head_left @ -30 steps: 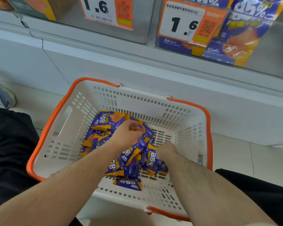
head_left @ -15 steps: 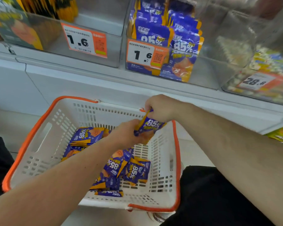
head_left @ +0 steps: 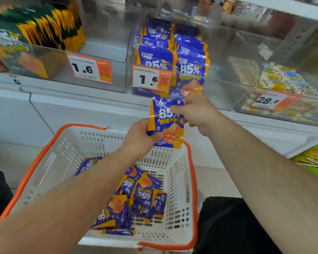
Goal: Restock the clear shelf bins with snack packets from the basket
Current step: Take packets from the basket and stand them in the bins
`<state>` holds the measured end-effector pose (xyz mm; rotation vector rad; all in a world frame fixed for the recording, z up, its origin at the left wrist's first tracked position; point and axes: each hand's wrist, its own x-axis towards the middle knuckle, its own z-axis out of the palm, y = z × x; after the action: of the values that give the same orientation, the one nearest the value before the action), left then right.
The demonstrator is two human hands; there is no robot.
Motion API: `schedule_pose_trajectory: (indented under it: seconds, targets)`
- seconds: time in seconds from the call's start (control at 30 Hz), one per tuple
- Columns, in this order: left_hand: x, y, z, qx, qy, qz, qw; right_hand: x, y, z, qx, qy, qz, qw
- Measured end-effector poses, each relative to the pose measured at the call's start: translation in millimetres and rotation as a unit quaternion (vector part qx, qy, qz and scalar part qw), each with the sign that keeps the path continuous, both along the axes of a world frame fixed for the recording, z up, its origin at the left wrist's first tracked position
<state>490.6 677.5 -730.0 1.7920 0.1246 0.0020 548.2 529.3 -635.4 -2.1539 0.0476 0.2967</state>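
Observation:
A purple and orange snack packet (head_left: 166,125) marked 85% is held upright above the far rim of the white basket (head_left: 50,162). My left hand (head_left: 140,136) grips its lower left edge. My right hand (head_left: 195,112) pinches its upper right side. Several more purple packets (head_left: 136,198) lie loose in the basket. Just above the held packet stands the clear shelf bin (head_left: 222,96), with two rows of the same purple packets (head_left: 173,52) standing upright in its left half.
A clear bin of green and yellow packets (head_left: 35,33) stands to the left. At the right is a bin of small wrapped sweets (head_left: 283,88) with a 28.8 price tag. Orange price tags reading 1.6 hang on the bin fronts. My dark-clothed knees flank the basket.
Both hands left the basket and rose toward the shelf with a purple packet. The packet now stands upright and faces me. The view tilted up to show the bins.

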Motion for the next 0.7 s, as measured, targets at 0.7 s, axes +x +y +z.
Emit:
schedule_pose_trajectory:
  seconds: [0.7]
  targets:
    - [42.6, -2.8, 33.8, -0.011, 0.023, -0.019, 1.000, 62.8, -9.6, 35.3, -0.102, -0.306, -0.173, 0.931]
